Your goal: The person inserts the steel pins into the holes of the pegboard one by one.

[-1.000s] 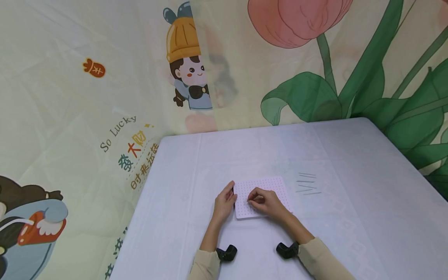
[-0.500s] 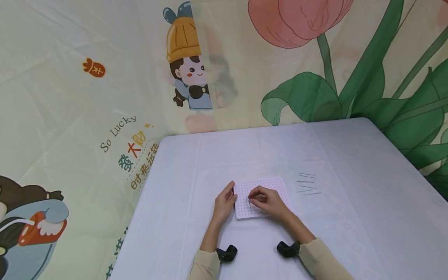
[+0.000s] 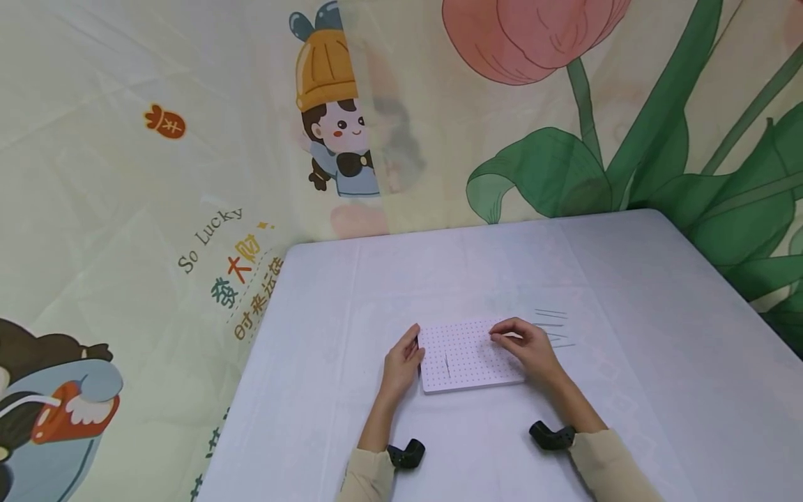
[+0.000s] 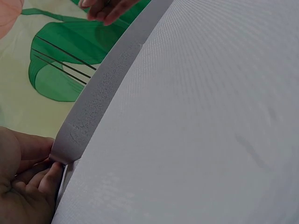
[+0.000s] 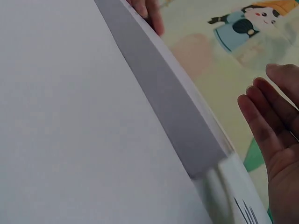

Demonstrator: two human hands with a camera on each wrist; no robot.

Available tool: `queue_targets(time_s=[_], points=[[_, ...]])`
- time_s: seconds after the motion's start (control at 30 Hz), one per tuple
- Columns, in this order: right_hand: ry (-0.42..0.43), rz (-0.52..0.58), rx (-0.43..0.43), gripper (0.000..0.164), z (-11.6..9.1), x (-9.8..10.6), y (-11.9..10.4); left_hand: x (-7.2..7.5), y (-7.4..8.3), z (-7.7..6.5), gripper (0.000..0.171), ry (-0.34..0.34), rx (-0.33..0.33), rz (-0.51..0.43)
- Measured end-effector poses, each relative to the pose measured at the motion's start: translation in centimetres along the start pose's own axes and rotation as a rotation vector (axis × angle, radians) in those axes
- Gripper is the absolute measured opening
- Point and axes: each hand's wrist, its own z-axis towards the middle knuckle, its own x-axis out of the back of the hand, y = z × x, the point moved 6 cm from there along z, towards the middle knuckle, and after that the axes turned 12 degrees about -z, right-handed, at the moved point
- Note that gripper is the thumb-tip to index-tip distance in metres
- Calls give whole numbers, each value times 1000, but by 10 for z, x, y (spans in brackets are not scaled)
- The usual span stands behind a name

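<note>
A pale pegboard (image 3: 467, 359) with a grid of small holes lies on the table. My left hand (image 3: 401, 364) grips its left edge, thumb and fingers pinching the board's side (image 4: 93, 98) in the left wrist view. Thin dark rods (image 4: 65, 58) stand up from the board there; from the head they look like one dark line (image 3: 447, 365) near the left front. My right hand (image 3: 527, 345) hovers over the board's right edge. Its fingers are loosely bent and hold nothing visible in the right wrist view, where the hand (image 5: 280, 126) is beside the board.
Several thin grey rods (image 3: 551, 314) lie in a loose row right of the board, partly hidden behind my right hand. The white-covered table (image 3: 627, 390) reaches back to a printed cloth backdrop (image 3: 408, 104). A black wrist camera (image 3: 408, 454) sits on each arm.
My right hand has let go of a rod, which stays standing in the board, and has moved right towards the loose rods. My left hand has kept its place.
</note>
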Motion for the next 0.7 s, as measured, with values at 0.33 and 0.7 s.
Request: queue_targets(time_s=[0.33, 0.7], points=[[171, -264, -102, 13, -26, 89, 41, 0, -3, 1, 48, -3, 3, 8], [157, -429, -72, 9, -38, 109, 59, 0, -7, 2, 49, 3, 5, -8]])
